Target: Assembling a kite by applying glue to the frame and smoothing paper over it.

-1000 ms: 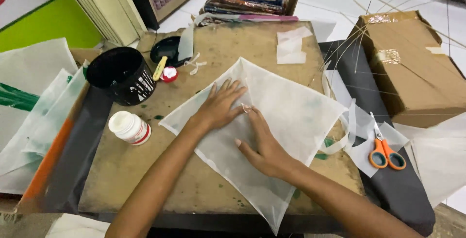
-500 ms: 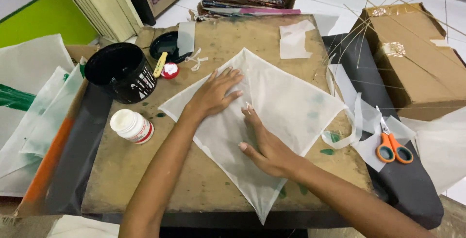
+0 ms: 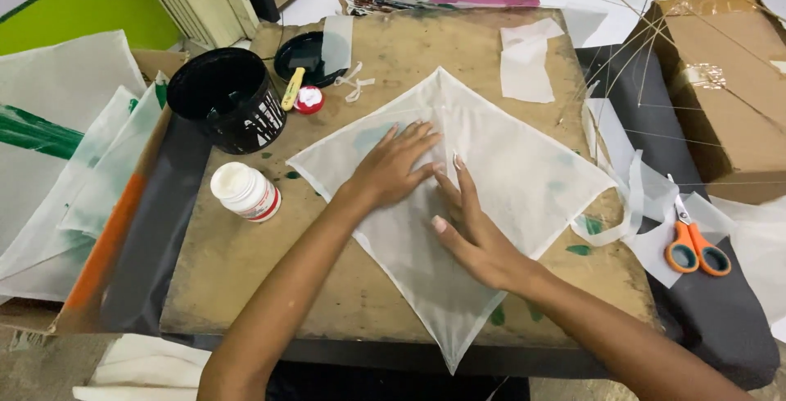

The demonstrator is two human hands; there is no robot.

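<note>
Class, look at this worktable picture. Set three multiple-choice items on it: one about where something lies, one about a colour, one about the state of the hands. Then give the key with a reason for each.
1. Where do the scissors lie?
A. on white scraps right of the wooden board
B. inside the black tub
C. under the paper sheet

2. What colour are the scissor handles?
A. green
B. orange
C. white

3. How are the left hand and right hand placed on the white diamond-shaped paper sheet?
A. both lifted clear of it
B. both clenched in fists
C. both pressed flat on it, fingers spread

Key:
1 A: they rest on white scraps over dark material beyond the wooden board's right edge.
2 B: both handle loops are orange.
3 C: palms and fingers lie flat near the sheet's middle.
</note>
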